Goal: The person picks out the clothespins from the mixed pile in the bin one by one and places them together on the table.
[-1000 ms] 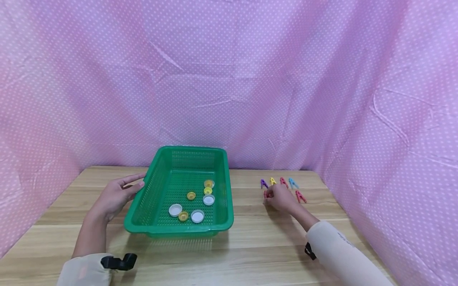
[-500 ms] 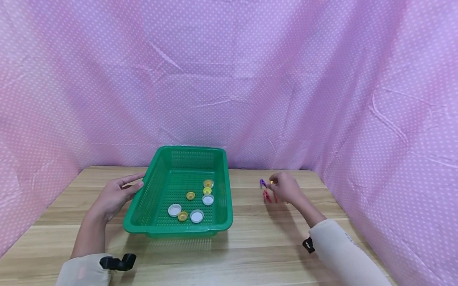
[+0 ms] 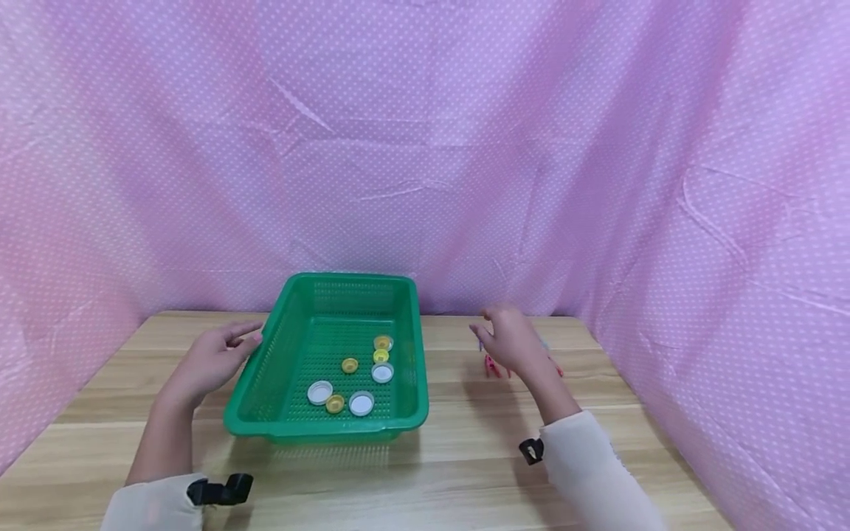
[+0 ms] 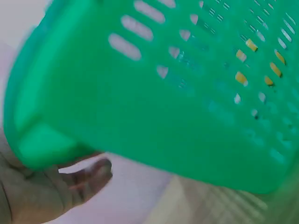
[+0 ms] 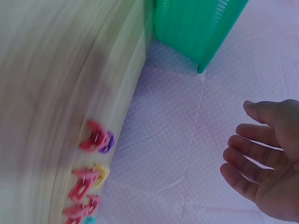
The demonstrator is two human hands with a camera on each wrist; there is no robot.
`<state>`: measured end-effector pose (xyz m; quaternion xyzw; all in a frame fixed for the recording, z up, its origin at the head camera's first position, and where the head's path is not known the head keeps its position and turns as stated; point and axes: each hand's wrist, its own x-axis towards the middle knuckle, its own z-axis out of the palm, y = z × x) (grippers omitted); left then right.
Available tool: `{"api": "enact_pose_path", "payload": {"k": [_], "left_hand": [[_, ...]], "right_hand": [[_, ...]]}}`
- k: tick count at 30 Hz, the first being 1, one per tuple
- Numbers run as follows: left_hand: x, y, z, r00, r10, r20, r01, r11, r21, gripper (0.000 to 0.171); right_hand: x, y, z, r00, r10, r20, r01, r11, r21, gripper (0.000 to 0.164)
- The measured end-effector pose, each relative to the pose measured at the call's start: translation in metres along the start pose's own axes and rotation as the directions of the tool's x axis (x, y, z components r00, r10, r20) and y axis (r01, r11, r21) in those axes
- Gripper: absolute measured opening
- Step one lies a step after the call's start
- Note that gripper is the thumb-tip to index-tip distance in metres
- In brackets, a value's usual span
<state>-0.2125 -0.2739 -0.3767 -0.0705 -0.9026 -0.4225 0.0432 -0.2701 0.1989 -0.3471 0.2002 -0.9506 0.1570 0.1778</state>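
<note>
My left hand [image 3: 209, 361] rests with its fingertips at the left rim of a green plastic basket [image 3: 325, 428]; its fingers look fairly straight. In the left wrist view the basket's slotted wall fills most of the picture, with fingers just below the rim. Raised above several small clothespins, my right hand [image 3: 514, 343] has loosely spread fingers and holds nothing. It partly covers the clothespins in the head view. The right wrist view shows a red clothespin [image 5: 95, 136] beside a purple clothespin [image 5: 109, 142], then a yellow clothespin [image 5: 101, 175] and more red ones, with a blue edge below.
Round bottle caps lie loose in the basket, among them a white cap [image 3: 361, 403], an amber cap [image 3: 350, 365] and a yellow cap [image 3: 381, 355]. The wooden table [image 3: 458, 457] ends against a pink dotted curtain [image 3: 425, 147].
My right hand has moved from low among the clothespins, by the red one, to higher above them, its fingers now apart. The left hand and the basket stay put; the head view has shifted slightly.
</note>
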Motion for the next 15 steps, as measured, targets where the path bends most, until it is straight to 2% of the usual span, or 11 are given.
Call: {"api": "enact_pose_path", "payload": {"k": [3, 5, 7, 12, 15], "left_hand": [[0.000, 0.019, 0.000, 0.996, 0.088, -0.019, -0.085, 0.987, 0.136, 0.054], [0.000, 0.034, 0.003, 0.988, 0.155, -0.012, -0.149, 0.966, 0.211, 0.052], [0.001, 0.049, 0.011, 0.981, 0.194, 0.016, -0.191, 0.944, 0.269, 0.052], [0.002, 0.082, 0.039, 0.981, 0.179, 0.072, -0.193, 0.902, 0.387, 0.057], [0.003, 0.095, 0.056, 0.983, 0.160, 0.096, -0.186, 0.880, 0.437, 0.058]], "right_hand": [[0.001, -0.009, 0.006, 1.000, -0.017, 0.005, 0.017, 0.997, -0.074, 0.036], [0.001, -0.013, 0.011, 1.000, -0.023, 0.006, 0.024, 0.993, -0.118, 0.039], [0.001, -0.017, 0.016, 1.000, -0.029, 0.006, 0.030, 0.989, -0.144, 0.042], [0.002, -0.024, 0.028, 1.000, -0.016, 0.019, 0.019, 0.986, -0.163, 0.054], [0.003, -0.027, 0.034, 0.999, 0.008, 0.042, -0.001, 0.987, -0.160, 0.061]]}}
